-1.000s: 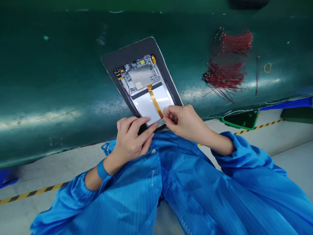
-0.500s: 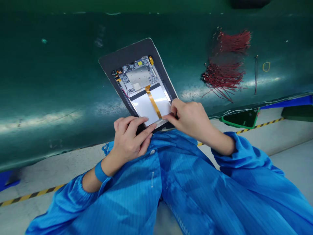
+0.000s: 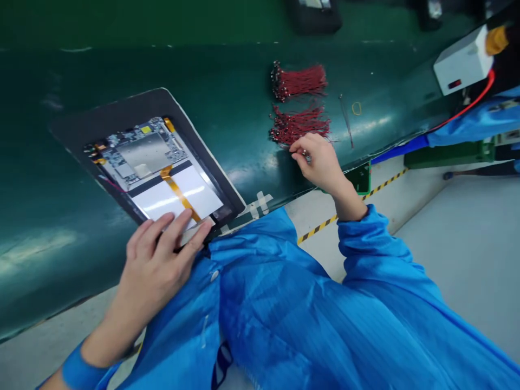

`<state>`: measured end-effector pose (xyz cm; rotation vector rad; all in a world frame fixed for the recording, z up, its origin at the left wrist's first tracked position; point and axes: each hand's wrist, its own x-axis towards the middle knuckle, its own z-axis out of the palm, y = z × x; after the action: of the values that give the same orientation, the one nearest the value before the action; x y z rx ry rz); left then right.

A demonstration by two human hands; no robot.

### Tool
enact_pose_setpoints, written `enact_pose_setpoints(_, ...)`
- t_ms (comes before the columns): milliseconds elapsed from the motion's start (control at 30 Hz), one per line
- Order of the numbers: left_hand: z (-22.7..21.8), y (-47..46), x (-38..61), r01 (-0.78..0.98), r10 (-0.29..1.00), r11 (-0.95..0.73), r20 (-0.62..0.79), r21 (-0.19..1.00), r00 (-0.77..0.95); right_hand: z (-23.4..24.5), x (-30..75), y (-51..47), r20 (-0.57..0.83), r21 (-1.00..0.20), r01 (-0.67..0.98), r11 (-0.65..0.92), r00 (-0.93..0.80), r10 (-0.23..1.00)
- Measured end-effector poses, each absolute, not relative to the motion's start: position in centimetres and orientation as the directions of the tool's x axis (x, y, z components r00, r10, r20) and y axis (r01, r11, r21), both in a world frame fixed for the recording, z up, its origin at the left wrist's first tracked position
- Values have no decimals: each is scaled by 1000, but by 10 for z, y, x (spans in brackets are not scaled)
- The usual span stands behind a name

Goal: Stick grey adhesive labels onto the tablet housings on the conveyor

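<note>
An opened tablet lies face down on a dark pad on the green table, its circuit board, white battery and orange flex cable showing. My left hand lies on its near edge with the fingers stretched flat. My right hand is over at the nearer bundle of red wires, fingers pinched together at the bundle's front edge on something small I cannot make out. A second bundle of red wires lies just behind the first.
A yellow rubber band and a thin dark wire lie right of the bundles. A white box with a red cable stands at the far right. The green table edge runs diagonally above a floor with yellow-black tape.
My right hand left the tablet's near edge and moved right to the red wire bundles. My head turned right, so the tablet now sits at the left. My left hand's fingers flattened on the tablet.
</note>
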<state>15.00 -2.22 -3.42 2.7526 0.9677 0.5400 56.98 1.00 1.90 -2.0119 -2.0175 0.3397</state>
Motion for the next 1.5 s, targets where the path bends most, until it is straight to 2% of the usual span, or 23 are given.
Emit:
enact_pose_setpoints(67, -33, -18, 148, 557, 626, -778, 277, 291, 730, 15, 588, 13, 19, -249, 966, 64, -61, 998)
enact_pose_setpoints(133, -31, -16, 150, 552, 627, -775, 274, 307, 729, 13, 596, 18, 7, -208, 971, 120, -121, 993)
enact_pose_setpoints(233, -30, -12, 153, 560, 626, -777, 261, 287, 735, 12, 597, 27, -40, -191, 963, 191, -202, 978)
enact_pose_setpoints(367, -33, -1, 148, 496, 523, -851, 364, 174, 770, 11, 596, 38, -80, -201, 942, 269, -290, 954)
enact_pose_setpoints(467, -31, 5, 146, 440, 502, -865, 440, 242, 745, 12, 601, 43, 13, -319, 902, 290, -302, 953)
enact_pose_setpoints(600, -16, 7, 158, 439, 574, -818, 561, 372, 596, 16, 611, 53, 191, -619, 761, 195, -95, 977)
enact_pose_setpoints(700, -1, 11, 173, 414, 589, -807, 627, 421, 510, 20, 612, 62, 173, -836, 539, 103, 79, 982)
enact_pose_setpoints(800, 12, 16, 188, 390, 626, -780, 629, 489, 462, 27, 606, 65, 137, -920, 388, 62, 170, 976)
enact_pose_setpoints(967, 21, 20, 205, 360, 679, -733, 580, 578, 450, 34, 589, 65, 191, -922, 370, 115, 176, 966)
enact_pose_setpoints(1033, 22, 20, 208, 364, 690, -721, 563, 590, 455, 33, 582, 65, 262, -888, 427, 173, 159, 952)
enact_pose_setpoints(1133, 23, 19, 208, 382, 708, -704, 544, 599, 451, 38, 573, 64, 353, -731, 649, 210, 96, 931)
enact_pose_setpoints(1200, 22, 18, 205, 399, 720, -692, 531, 602, 447, 45, 570, 63, 340, -620, 763, 184, 50, 939)
enact_pose_setpoints(1300, 19, 16, 200, 413, 732, -680, 525, 606, 435, 61, 569, 63, 275, -552, 819, 158, 0, 961)
enact_pose_setpoints(1400, 20, 15, 199, 413, 740, -671, 523, 616, 423, 77, 563, 63, 251, -592, 787, 173, -24, 968)
enact_pose_setpoints(1500, 23, 12, 204, 394, 766, -640, 501, 660, 403, 86, 541, 56, 149, -752, 627, 204, -140, 979)
